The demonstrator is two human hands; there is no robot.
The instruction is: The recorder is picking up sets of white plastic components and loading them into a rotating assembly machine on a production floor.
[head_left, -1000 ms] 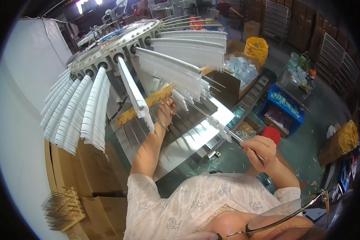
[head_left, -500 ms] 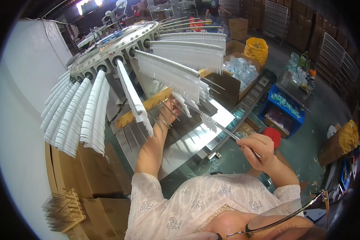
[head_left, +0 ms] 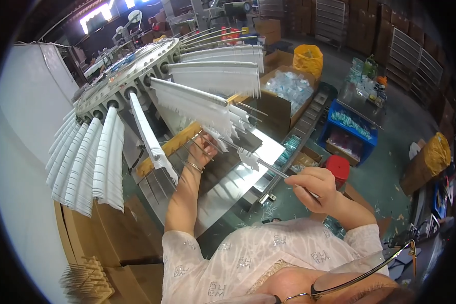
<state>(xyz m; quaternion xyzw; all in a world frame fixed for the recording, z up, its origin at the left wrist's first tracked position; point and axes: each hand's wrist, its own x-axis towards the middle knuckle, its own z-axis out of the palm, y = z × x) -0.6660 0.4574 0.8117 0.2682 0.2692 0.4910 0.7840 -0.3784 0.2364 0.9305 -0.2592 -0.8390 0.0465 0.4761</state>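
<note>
My right hand [head_left: 315,188] is closed round the near end of a thin metal rod [head_left: 272,169]. Thin white sheet-like pieces [head_left: 248,158] hang on that rod, which slants up and left toward my left hand. Beside a yellow wooden bar set with metal pins [head_left: 180,140], my left hand [head_left: 203,149] has its fingers curled among the pins, near white pieces [head_left: 215,134]. What its fingertips hold is hidden. Above stands a round metal wheel [head_left: 106,86], its rods loaded with rows of white pieces [head_left: 106,159].
Below my left arm lies a shiny metal plate [head_left: 213,195]. To the right are a carton of clear plastic packs [head_left: 291,88], a blue crate [head_left: 347,131], a red stool [head_left: 336,167] and a yellow bag [head_left: 308,60]. A second pinned rack [head_left: 88,281] rests on cardboard at lower left.
The whole view has shifted, so the wheel and bar appear farther left. My right hand still holds the rod and my left hand stays by the pinned bar, with its fingers slightly rearranged.
</note>
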